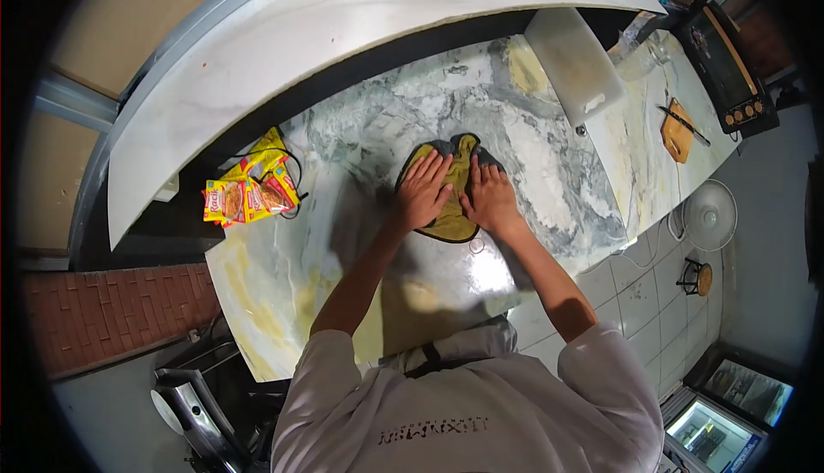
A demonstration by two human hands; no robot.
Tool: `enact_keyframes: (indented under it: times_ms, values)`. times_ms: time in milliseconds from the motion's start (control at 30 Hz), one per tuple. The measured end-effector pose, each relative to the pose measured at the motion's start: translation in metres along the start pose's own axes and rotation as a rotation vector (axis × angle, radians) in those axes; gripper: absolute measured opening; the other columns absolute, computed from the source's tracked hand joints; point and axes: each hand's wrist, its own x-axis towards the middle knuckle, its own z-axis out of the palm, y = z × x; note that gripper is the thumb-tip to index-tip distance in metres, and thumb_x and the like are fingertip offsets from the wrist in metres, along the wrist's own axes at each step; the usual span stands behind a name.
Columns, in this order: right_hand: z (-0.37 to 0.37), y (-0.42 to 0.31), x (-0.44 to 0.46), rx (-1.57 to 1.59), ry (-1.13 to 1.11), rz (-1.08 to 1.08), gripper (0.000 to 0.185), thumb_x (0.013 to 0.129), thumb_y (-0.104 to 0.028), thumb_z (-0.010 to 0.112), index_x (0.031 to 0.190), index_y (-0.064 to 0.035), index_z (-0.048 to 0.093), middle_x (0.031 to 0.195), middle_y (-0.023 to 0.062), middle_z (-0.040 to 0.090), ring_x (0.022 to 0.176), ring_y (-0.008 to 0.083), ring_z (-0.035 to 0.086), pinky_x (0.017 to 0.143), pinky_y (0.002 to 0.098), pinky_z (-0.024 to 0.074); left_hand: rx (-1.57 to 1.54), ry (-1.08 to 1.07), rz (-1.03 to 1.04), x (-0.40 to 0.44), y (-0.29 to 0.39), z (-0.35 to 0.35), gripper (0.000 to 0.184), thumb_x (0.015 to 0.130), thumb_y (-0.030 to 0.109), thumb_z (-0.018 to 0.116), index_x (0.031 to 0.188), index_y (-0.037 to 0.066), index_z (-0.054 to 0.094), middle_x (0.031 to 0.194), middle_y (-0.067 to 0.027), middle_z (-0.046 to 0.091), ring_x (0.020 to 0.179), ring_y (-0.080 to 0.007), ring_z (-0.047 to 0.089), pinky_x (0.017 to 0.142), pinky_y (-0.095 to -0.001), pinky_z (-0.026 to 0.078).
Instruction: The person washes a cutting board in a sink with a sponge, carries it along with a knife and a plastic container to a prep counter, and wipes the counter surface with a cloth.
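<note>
An olive-yellow and dark grey cloth (461,215) with a dark edging lies on the marble counter, its far edge rumpled. My left hand (422,190) presses flat on its left side, fingers stretched out and pointing away from me. On the right side of the cloth rests my right hand (492,197), also palm down with its fingers extended. The two hands are a short way apart, and a strip of cloth shows between them. What lies under the palms is hidden.
Yellow and red seasoning packets (249,198) and a dark cable lie at the counter's left. A raised white ledge (343,35) curves along the back. To the right are a whitish panel (579,69), a glass jar (639,63), a knife (684,125) on a wooden board (677,142), and a toaster oven (721,65).
</note>
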Motion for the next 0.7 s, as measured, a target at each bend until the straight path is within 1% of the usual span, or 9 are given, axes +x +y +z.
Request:
enact_keyframes:
  times_ms: [133,267,333,400,467,500,600,633,700]
  values:
    - [-0.003,0.002,-0.041,-0.018,-0.049,-0.016,0.071,0.085,-0.035,0.058,0.132,0.0142,0.039,0.103,0.0190,0.062,0.102,0.0291,0.055,0.084,0.0359,0.0473,-0.124,-0.064,0.021,-0.030,0.026,-0.001,0.047,0.095,0.020,0.048,0.139,0.005,0.042,0.136,-0.0202,0.046,0.132,-0.0337,0.038,0.110,-0.0436,0.028]
    - [-0.031,0.009,-0.039,0.175,-0.130,0.123,0.043,0.086,-0.026,0.059,0.116,0.0049,0.052,0.096,0.0210,0.063,0.098,0.0346,0.061,0.075,0.0417,0.0534,-0.242,-0.087,-0.009,-0.026,0.032,-0.015,0.047,0.092,0.016,0.052,0.137,0.008,0.043,0.134,-0.0224,0.046,0.124,-0.0366,0.044,0.101,-0.0438,0.039]
    - [-0.043,0.011,-0.034,0.375,0.003,0.102,0.035,0.085,-0.019,0.061,0.111,0.0022,0.052,0.096,0.0214,0.061,0.097,0.0371,0.060,0.074,0.0426,0.0536,-0.375,0.111,-0.153,-0.012,0.048,-0.040,0.055,0.088,0.012,0.057,0.140,0.010,0.038,0.133,-0.0224,0.043,0.121,-0.0396,0.045,0.096,-0.0436,0.042]
    - [-0.037,0.005,-0.032,0.438,0.144,0.020,0.040,0.083,-0.013,0.063,0.118,0.0019,0.050,0.103,0.0241,0.057,0.100,0.0401,0.055,0.082,0.0428,0.0494,-0.387,0.150,-0.248,-0.013,0.049,-0.034,0.062,0.086,0.011,0.060,0.142,0.007,0.033,0.132,-0.0228,0.040,0.119,-0.0424,0.045,0.094,-0.0438,0.043]
    - [-0.033,0.004,-0.026,0.428,0.243,-0.234,0.052,0.081,-0.013,0.066,0.127,0.0010,0.046,0.109,0.0234,0.053,0.105,0.0401,0.051,0.090,0.0432,0.0447,-0.458,0.149,-0.331,-0.015,0.055,-0.031,0.061,0.087,0.011,0.059,0.141,0.003,0.031,0.128,-0.0234,0.042,0.118,-0.0421,0.046,0.093,-0.0438,0.043]
    - [-0.021,0.008,-0.021,0.409,0.222,-0.269,0.064,0.081,-0.019,0.067,0.136,0.0000,0.038,0.113,0.0225,0.050,0.108,0.0395,0.048,0.095,0.0432,0.0403,-0.404,0.114,-0.323,-0.019,0.056,-0.022,0.064,0.086,0.016,0.060,0.141,0.001,0.030,0.132,-0.0233,0.041,0.120,-0.0396,0.045,0.097,-0.0437,0.040]
    - [0.011,0.016,-0.013,0.385,0.188,-0.201,0.069,0.083,-0.025,0.066,0.140,-0.0010,0.034,0.112,0.0222,0.051,0.108,0.0388,0.048,0.095,0.0430,0.0407,-0.190,0.065,-0.265,-0.033,0.069,0.004,0.069,0.085,0.024,0.063,0.142,0.003,0.030,0.139,-0.0230,0.037,0.127,-0.0385,0.039,0.105,-0.0466,0.033]
    - [0.016,0.018,-0.014,0.325,0.226,-0.208,0.076,0.085,-0.029,0.064,0.145,-0.0028,0.026,0.112,0.0223,0.051,0.105,0.0388,0.050,0.093,0.0431,0.0416,-0.103,0.006,-0.198,-0.038,0.075,0.005,0.076,0.084,0.032,0.065,0.144,0.003,0.028,0.144,-0.0224,0.033,0.134,-0.0394,0.031,0.110,-0.0509,0.023]
    - [0.018,0.018,-0.018,0.330,0.181,-0.153,0.078,0.085,-0.029,0.064,0.146,-0.0035,0.022,0.111,0.0228,0.051,0.103,0.0393,0.051,0.092,0.0434,0.0421,-0.067,0.009,-0.191,-0.041,0.080,0.004,0.074,0.084,0.033,0.065,0.143,0.005,0.032,0.145,-0.0219,0.032,0.136,-0.0396,0.028,0.111,-0.0521,0.021]
